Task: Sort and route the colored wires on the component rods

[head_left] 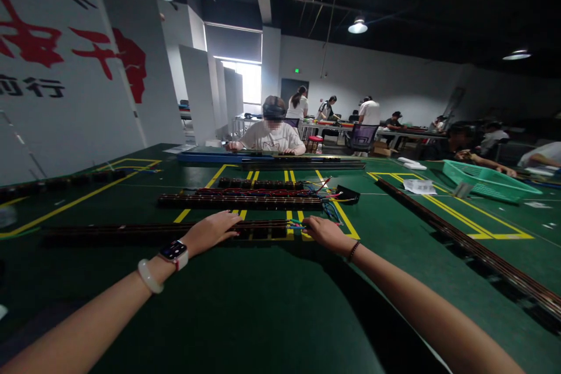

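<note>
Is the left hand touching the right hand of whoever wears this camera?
Apart. The head view shows a bare stretch of the nearest dark bundle in the gap between the left hand and the right hand.

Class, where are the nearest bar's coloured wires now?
Right of the head view's centre, the wires leave the bar at its right end, beside the right hand.

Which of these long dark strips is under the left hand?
The front strip of the central group, with coloured wires at its right end beside the right hand; the other strips lie behind it or to either side.
</note>
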Available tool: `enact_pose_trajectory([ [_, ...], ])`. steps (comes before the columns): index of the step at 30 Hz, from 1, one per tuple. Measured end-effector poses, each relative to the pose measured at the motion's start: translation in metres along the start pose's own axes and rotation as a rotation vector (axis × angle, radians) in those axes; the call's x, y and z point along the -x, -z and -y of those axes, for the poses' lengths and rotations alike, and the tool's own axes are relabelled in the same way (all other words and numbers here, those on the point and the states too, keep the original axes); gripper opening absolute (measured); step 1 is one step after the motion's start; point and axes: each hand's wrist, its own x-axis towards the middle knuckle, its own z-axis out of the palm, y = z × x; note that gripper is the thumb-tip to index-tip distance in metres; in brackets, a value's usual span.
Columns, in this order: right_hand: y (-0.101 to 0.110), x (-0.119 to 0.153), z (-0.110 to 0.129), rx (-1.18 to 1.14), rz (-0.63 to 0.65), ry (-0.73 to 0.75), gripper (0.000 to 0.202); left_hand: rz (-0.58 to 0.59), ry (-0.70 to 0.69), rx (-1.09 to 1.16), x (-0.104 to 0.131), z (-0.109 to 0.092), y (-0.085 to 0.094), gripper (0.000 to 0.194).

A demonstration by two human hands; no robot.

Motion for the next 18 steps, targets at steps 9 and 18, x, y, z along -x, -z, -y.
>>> enact_pose_trajectory([
  [9, 0.011, -0.018, -0.022, -0.013, -0.184, 0.161, 0.034, 0.040, 0.080, -0.007, -0.014, 0.007, 0.017, 0.048],
  [18, -0.012, -0.026, -0.070, 0.137, -0.104, 0.016, 0.033, -0.119, -0.050, -0.213, -0.053, 0.021, -0.031, 0.054],
])
